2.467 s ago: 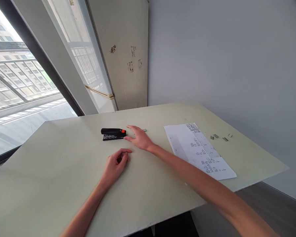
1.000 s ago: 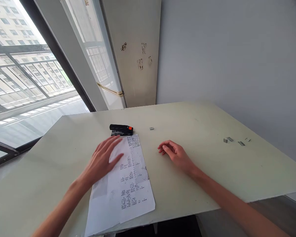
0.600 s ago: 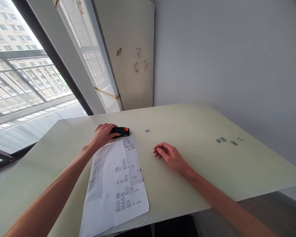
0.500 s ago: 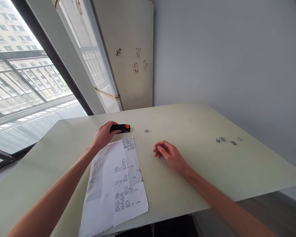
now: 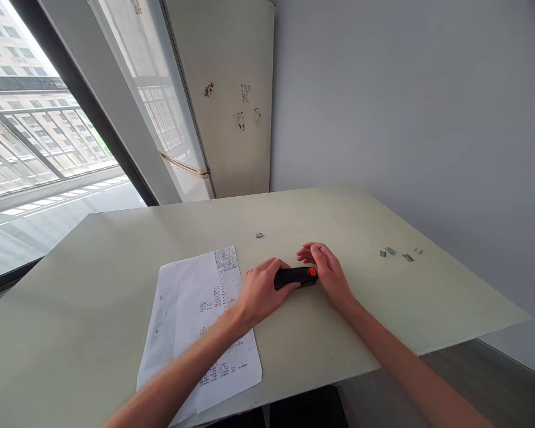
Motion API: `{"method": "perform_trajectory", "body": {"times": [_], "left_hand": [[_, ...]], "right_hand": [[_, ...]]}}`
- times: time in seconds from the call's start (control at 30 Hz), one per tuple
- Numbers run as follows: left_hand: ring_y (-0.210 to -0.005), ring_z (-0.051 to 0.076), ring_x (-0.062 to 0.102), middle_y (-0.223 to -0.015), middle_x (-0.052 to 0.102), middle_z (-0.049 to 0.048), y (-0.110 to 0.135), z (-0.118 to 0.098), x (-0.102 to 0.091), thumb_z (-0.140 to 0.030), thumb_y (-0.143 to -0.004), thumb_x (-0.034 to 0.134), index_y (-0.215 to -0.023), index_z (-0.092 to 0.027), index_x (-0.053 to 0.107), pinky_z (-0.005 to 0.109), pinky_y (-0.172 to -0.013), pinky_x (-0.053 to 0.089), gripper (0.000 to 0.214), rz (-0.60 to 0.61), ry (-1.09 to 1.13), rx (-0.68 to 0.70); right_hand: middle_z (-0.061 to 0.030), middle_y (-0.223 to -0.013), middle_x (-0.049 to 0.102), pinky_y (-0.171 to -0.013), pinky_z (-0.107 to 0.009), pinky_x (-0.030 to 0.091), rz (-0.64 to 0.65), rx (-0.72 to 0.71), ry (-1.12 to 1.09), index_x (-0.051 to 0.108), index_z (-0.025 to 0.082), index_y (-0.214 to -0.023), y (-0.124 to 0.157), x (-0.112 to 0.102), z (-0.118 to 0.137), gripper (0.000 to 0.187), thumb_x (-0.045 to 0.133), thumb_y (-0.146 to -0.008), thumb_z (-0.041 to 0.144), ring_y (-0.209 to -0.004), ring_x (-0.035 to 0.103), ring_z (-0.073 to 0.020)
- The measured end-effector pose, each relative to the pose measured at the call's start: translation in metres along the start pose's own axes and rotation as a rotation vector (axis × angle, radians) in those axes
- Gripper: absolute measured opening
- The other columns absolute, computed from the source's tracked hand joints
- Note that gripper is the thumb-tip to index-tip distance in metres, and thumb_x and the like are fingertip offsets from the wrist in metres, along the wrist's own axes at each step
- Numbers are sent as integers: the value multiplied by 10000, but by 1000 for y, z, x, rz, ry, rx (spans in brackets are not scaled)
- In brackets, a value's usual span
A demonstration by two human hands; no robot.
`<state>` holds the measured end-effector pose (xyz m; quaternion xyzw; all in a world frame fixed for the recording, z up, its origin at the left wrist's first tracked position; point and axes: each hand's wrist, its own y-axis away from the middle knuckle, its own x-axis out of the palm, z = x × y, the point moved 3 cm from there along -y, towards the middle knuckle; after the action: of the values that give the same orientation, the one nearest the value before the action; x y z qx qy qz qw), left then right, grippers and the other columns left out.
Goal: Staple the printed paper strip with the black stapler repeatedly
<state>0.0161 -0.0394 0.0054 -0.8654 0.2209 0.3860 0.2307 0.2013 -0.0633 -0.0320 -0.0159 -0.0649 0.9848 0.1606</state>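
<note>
The left hand (image 5: 261,292) is holding the rear of the black stapler (image 5: 295,277), which is lying on the table (image 5: 116,249) just right of the printed sheet (image 5: 196,309); the right hand (image 5: 329,272) is curling against its orange-tipped front, though whether it is gripping I cannot tell; fingers sitting by the stapling mouth are risking a pinch if the top gets pressed; the left forearm, crossing the sheet, could be dragging it askew.

**Both grips meet at the middle**

My left grip (image 5: 261,291) is curled closed, thumb and fingers pinching forward, forearm reaching in from the lower left. My right grip (image 5: 327,270) is loose, fingers arched leftward, just beside the left's fingertips.
</note>
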Motion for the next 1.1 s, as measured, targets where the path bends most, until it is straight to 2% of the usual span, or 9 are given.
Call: {"method": "perform_trajectory", "body": {"times": [0.07, 0.13, 0.27, 0.33, 0.47, 0.73, 0.83, 0.97, 1.1], "left_hand": [[-790, 218, 695, -986, 754, 14, 1, 0, 6, -413, -887, 757, -1027, -261, 674, 335, -647, 497, 223, 0, 11, -5], [-847, 230, 714, -1041, 756, 20, 3, 4, 7, -418, -904, 738, -1138, -277, 667, 349, -692, 530, 282, 14, 41, -5], [-1053, 275, 700, -1183, 718, 58, 14, 25, -3, -413, -886, 757, -1416, -295, 519, 420, -884, 569, 592, 47, 83, 31], [-1106, 285, 672, -1191, 702, 65, 20, 38, -9, -406, -877, 775, -1354, -280, 565, 447, -949, 553, 536, 61, 79, 58], [-1097, 270, 647, -1147, 708, 45, 27, 54, -14, -379, -902, 766, -1174, -263, 648, 443, -963, 536, 318, 73, 110, 73], [-937, 250, 656, -1042, 723, 61, 28, 51, -10, -412, -986, 655, -1016, -240, 694, 435, -881, 534, 179, 22, 109, 78], [-910, 243, 655, -1039, 725, 62, 30, 50, -7, -430, -1020, 613, -977, -235, 680, 428, -870, 524, 211, 3, 62, 119], [-905, 234, 655, -1028, 718, 45, 32, 51, -11, -387, -1039, 598, -975, -233, 652, 399, -827, 512, 175, -2, -18, 161], [-940, 240, 656, -1054, 714, 51, 36, 58, -27, -359, -1059, 548, -1035, -238, 642, 390, -828, 504, 155, 6, -95, 195]], "right_hand": [[-80, -1110, 750, -986, -440, 544, 39, 0, 52, 649, 243, -1079, 2, -3, -1, 391, 500, -1017, 599, -1025, 697, -239], [-79, -1103, 756, -963, -426, 549, 88, 2, 120, 653, 247, -1056, 4, -5, -2, 387, 503, -1012, 601, -1011, 697, -241], [-71, -1085, 770, -910, -403, 549, 137, -4, 231, 645, 260, -1081, 9, -5, -3, 378, 457, -1036, 585, -976, 704, -244], [-68, -1102, 770, -907, -394, 541, 128, -8, 257, 638, 263, -1103, 11, -5, -4, 364, 442, -1050, 566, -979, 706, -241], [-62, -1107, 769, -921, -391, 517, 109, -2, 334, 620, 273, -1103, 14, -5, -7, 366, 387, -1073, 553, -994, 697, -240], [-66, -1115, 770, -890, -399, 524, 70, 54, 419, 640, 281, -1133, 18, -3, -6, 420, 385, -1061, 606, -973, 694, -257], [-73, -1157, 758, -893, -407, 532, 152, 15, 422, 656, 286, -1148, 22, 0, -2, 408, 444, -1038, 617, -1018, 688, -275], [-56, -1126, 753, -895, -421, 527, 322, -130, 539, 700, 313, -1120, 26, 7, 5, 340, 677, -928, 593, -1023, 668, -293], [-35, -1094, 763, -851, -414, 535, 336, -110, 522, 733, 330, -1112, 22, 3, 3, 312, 706, -916, 571, -979, 675, -282]]}}
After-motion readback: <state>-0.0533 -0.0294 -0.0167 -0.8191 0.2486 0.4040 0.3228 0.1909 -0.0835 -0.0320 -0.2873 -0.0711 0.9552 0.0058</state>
